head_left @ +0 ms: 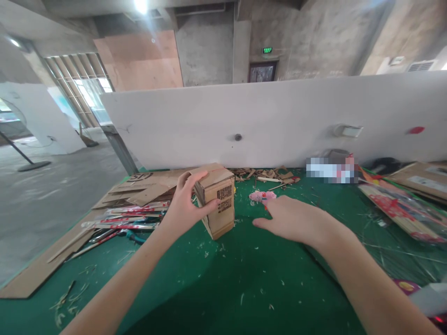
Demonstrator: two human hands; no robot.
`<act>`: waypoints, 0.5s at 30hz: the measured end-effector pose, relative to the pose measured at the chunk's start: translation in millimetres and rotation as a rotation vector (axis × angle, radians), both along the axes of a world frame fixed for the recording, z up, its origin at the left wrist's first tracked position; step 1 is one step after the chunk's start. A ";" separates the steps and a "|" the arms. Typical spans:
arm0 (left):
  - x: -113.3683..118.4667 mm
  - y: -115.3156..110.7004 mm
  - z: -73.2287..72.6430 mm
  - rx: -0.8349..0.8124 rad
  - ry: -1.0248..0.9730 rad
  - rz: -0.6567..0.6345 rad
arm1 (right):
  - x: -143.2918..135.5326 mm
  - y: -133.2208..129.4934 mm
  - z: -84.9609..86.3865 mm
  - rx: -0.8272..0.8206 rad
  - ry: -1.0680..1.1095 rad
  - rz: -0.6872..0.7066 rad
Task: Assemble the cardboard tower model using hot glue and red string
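My left hand (188, 197) is wrapped round a small cardboard box (221, 209), thumb on the printed side and fingers over the top and far side. The box stands upright and slightly turned on the green table, with square printed codes on the side towards me. To its right, my right hand (282, 216) reaches forward with the thumb apart from the fingers. Just beyond its fingertips lies a small pink item (261, 196) with some blue and red on it; its kind is unclear. Whether the fingers touch it is hidden.
At left lie flat cardboard pieces (153, 191), wrapped sticks (132, 216) and a teal-handled tool (134, 237). Cardboard scraps (275, 174) line the white partition (209, 121). Plastic-wrapped packs (401, 209) lie at right. Shavings dot the green tabletop (223, 288).
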State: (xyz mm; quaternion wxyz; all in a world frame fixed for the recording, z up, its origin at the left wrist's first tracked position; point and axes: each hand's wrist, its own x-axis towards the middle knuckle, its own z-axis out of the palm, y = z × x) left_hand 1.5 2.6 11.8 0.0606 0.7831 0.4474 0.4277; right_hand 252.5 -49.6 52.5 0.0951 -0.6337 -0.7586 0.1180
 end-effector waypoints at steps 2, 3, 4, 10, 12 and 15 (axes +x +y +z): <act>0.0 0.4 -1.6 -0.015 -0.029 -0.013 | 11.2 4.5 -7.4 -0.166 -0.120 -0.052; -0.1 0.5 -2.0 -0.030 -0.042 -0.021 | 16.8 6.2 -11.3 -0.237 -0.163 -0.087; -0.2 0.5 -2.3 -0.045 -0.052 -0.031 | 22.6 7.9 -15.3 -0.262 -0.177 -0.127; -0.4 0.3 -2.8 -0.037 -0.069 -0.055 | 49.7 22.6 -42.6 -0.233 -0.233 -0.368; -0.5 0.5 -3.6 -0.058 -0.085 -0.061 | 52.7 30.8 -54.3 -0.213 -0.192 -0.422; -0.8 1.2 -5.1 -0.077 -0.108 -0.078 | 55.4 46.3 -79.8 -0.153 -0.025 -0.418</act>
